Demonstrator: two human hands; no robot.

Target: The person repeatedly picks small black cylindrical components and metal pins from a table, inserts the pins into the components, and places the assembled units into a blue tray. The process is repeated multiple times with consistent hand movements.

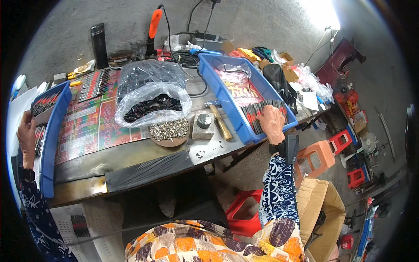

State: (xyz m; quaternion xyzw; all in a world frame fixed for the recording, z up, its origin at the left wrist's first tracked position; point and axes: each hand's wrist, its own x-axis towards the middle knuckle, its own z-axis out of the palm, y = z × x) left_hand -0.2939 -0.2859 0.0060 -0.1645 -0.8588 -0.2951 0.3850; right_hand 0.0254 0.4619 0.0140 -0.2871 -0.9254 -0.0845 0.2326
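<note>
Head view: right hand (272, 121) is covering red-black sticks (250, 115) in right tray (248, 139); keep row square. Can't tell grip closure there or on left hand (27, 133).

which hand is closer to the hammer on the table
Right. The right hand is to the right of the hammer, on black-and-red pieces in a blue tray; the left hand is far to its left, at another blue tray.
</note>
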